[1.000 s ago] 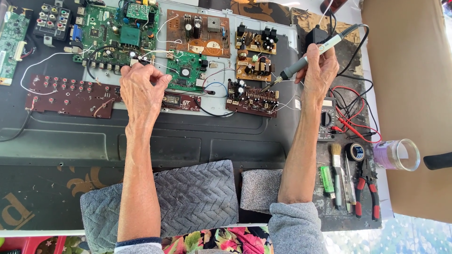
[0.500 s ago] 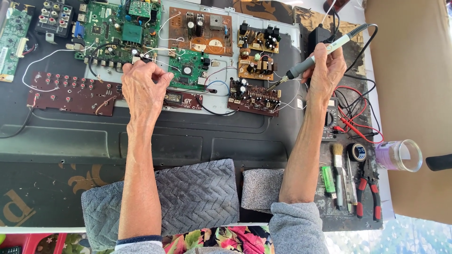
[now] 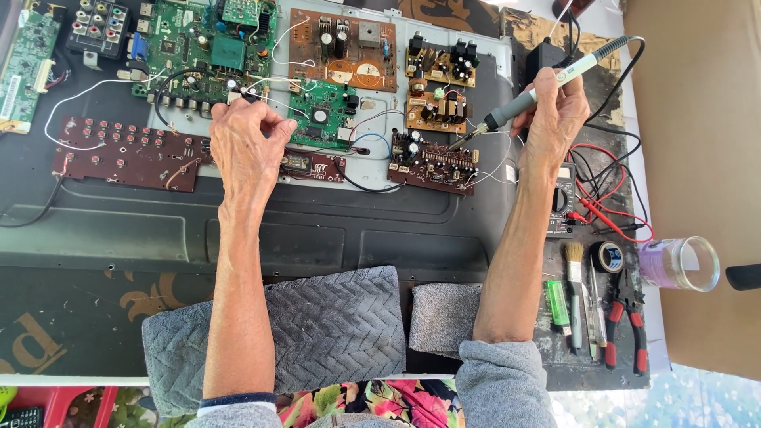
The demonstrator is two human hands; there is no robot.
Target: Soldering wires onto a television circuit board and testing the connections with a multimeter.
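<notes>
A dark panel (image 3: pixel 238 238) covers the bench, carrying several boards, with grey cloths (image 3: pixel 333 333) at its near edge. The right hand (image 3: pixel 555 119) is clamped on a soldering iron (image 3: pixel 539 87), whose tip touches the brown board (image 3: pixel 432 162). The left hand (image 3: pixel 246 143) rests fingers curled by the green board (image 3: pixel 321 111), perhaps pinching a white wire (image 3: pixel 261 83). Brush (image 3: pixel 574 261), tape (image 3: pixel 609 255) and pliers (image 3: pixel 626 325) crowd the right edge.

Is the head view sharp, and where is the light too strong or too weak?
Head view: sharp on the right hand holding the grey soldering iron; bright, washed-out glare at the white table edge; the dark panel stays dim.
</notes>
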